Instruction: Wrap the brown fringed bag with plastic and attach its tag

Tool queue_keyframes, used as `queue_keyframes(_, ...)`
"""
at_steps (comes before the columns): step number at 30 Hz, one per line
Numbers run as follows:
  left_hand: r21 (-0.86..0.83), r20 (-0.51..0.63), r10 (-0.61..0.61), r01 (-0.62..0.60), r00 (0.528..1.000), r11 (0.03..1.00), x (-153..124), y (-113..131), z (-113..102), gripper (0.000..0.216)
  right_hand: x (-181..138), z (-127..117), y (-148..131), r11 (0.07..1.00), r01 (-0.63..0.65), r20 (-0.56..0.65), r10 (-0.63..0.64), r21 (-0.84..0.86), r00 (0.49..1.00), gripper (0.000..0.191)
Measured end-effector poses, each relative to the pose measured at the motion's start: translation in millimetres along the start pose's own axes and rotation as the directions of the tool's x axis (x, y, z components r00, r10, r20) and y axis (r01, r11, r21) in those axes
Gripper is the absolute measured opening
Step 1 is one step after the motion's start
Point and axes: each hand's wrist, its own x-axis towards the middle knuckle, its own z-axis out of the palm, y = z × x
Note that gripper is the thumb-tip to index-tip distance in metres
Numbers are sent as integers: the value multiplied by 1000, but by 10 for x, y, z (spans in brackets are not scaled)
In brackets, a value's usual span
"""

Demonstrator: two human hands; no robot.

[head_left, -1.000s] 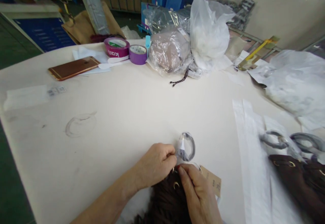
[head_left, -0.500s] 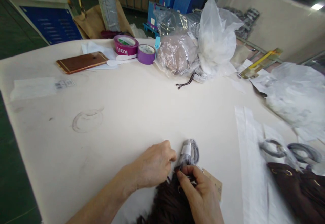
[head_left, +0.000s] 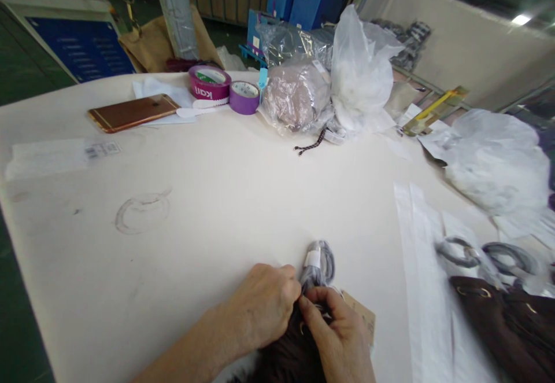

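A dark brown furry bag (head_left: 289, 355) with gold eyelets lies at the bottom centre of the table, partly hidden by my hands. My right hand (head_left: 340, 334) pinches its upper edge between thumb and fingers. Close on the left, my left hand (head_left: 271, 302) is closed, knuckles up, at the same edge; its fingertips are hidden, so what they grip does not show. Just beyond both hands lies a coiled grey strap (head_left: 328, 262) in clear wrap with a white band, against the bag's top. A tan card tag (head_left: 361, 315) sticks out beside my right hand.
Other dark brown bags (head_left: 489, 313) with wrapped coils lie at the right. Along the back are a phone (head_left: 134, 112), a magenta tape roll (head_left: 210, 89), a purple tape roll (head_left: 244, 100), a plastic-wrapped bundle (head_left: 297, 94) and a white plastic bag (head_left: 362, 76). Another filled plastic bag (head_left: 494, 166) sits at right.
My left hand has moved down and closer to my right hand, now almost touching it at the bag's edge. The right hand keeps its pinch. The whole view has shifted slightly.
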Motion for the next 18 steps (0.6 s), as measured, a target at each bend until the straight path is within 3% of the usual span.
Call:
queue_keyframes(5, 35, -17, -34, 35, 999, 999, 5, -27, -55, 14, -12, 32, 35, 997, 80, -52, -81, -11, 995, 25)
queue_keyframes(9, 60, -8, -216, 216, 976, 975, -26, -127, -215, 18, -25, 58, 69, 990, 126, -102, -132, -68, 986, 23)
queue_keyframes(12, -62, -38, -307, 304, 951, 951, -54, -177, -299, 19, -20, 69, 104, 989, 124, -85, -132, -85, 988, 23)
queue_keyframes(15, -156, -35, -242, 234, 970, 960, -56, -142, -286, 22, -9, 73, 131, 986, 152, -81, -157, -71, 984, 23)
queue_keyframes(18, -102, 43, -147, 151, 988, 983, -31, -54, -207, 16, 0, 76, 148, 983, 170, -80, -175, -63, 981, 22)
